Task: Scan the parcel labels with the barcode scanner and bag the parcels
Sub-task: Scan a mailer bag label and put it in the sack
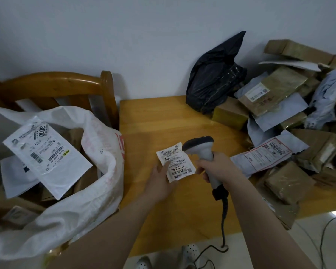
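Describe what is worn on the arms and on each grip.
Nothing worn shows. The left grip and right grip are bare hands: no gloves, rings or watch visible. The left forearm and right forearm are uncovered to the frame's edge, no sleeves in view.

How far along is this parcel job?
Done: a large white labelled mailer and brown parcels lie in the white woven sack. In hand: the left hand holds a small white labelled packet while the right hand grips the grey barcode scanner over it. Left: a heap of brown boxes and grey mailers on the wooden table.
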